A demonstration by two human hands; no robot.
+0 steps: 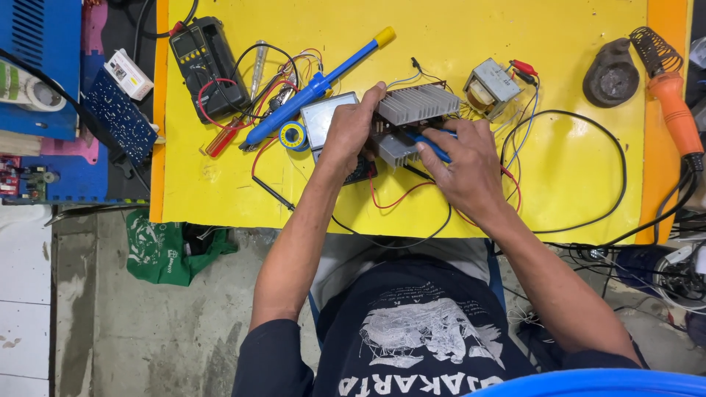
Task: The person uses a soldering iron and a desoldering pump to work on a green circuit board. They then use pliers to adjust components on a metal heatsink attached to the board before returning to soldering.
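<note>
A finned grey heatsink assembly (413, 110) is held near the middle of the yellow table (559, 44), far edge tilted up. It is gripped at its left end by the left hand (351, 132), fingers curled over the top fins. A blue-handled tool (432, 147) is pinched in the right hand (463, 165), closed around the handle, its tip set against the lower metal block of the assembly (exact contact point cannot be told). The two hands are close together, both on the same piece. Red and black wires (397, 198) are trailed from under the assembly toward the near table edge.

Just left, a blue desoldering pump (316, 87) with a yellow cap is laid diagonally, with a solder roll (293, 136) beside it. A black multimeter (207, 66) is placed further left, and a red screwdriver (223, 140) below it. A small transformer (491, 87) is seen right of the heatsink. At the far right, an orange soldering iron (673, 103) is rested by its stand (610, 75). A blue circuit board (121, 121) is lying off the table's left edge.
</note>
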